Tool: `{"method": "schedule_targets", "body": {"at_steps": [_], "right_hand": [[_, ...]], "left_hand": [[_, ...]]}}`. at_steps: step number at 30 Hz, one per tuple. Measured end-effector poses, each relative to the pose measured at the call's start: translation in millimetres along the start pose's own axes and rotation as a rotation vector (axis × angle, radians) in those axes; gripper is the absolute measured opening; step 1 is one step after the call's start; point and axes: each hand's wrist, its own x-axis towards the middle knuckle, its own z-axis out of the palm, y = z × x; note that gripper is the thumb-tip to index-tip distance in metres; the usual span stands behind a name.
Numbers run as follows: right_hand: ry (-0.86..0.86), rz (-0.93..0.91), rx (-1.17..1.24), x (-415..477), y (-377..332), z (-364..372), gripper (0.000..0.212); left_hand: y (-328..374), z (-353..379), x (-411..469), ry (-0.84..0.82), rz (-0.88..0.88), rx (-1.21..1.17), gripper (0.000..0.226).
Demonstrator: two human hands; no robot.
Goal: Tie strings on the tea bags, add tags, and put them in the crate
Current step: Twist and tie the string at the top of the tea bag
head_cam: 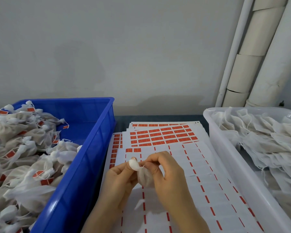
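Observation:
Both hands hold one white mesh tea bag [144,178] above the label sheets. My left hand [119,180] grips the bag's gathered white top [133,163]. My right hand [168,175] pinches the thin string at the bag's neck, its fingers curled over the bag's body. Sheets of red tags [165,136] lie flat on the table behind the hands; the nearer sheet [200,190] is mostly peeled. The blue crate [94,148] on the left holds several tied, tagged tea bags [23,148].
A white tub [225,148] on the right holds a heap of untied tea bags [267,145]. A grey wall stands behind the table, with white pipes [252,52] at the back right. A loose white scrap [139,203] lies on the sheet below the hands.

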Motion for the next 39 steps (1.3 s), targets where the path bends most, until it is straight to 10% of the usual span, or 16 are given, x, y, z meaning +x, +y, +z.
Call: {"method": "schedule_targets", "body": {"at_steps": [19, 39], "right_hand": [[0.138, -0.322, -0.168, 5, 8, -2, 0.008], [-0.065, 0.104, 0.147, 2, 9, -3, 0.024]], "left_hand": [[9, -8, -2, -0.097, -0.024, 0.251, 0.010], [-10, 6, 0, 0.096, 0.146, 0.400, 0.016]]}}
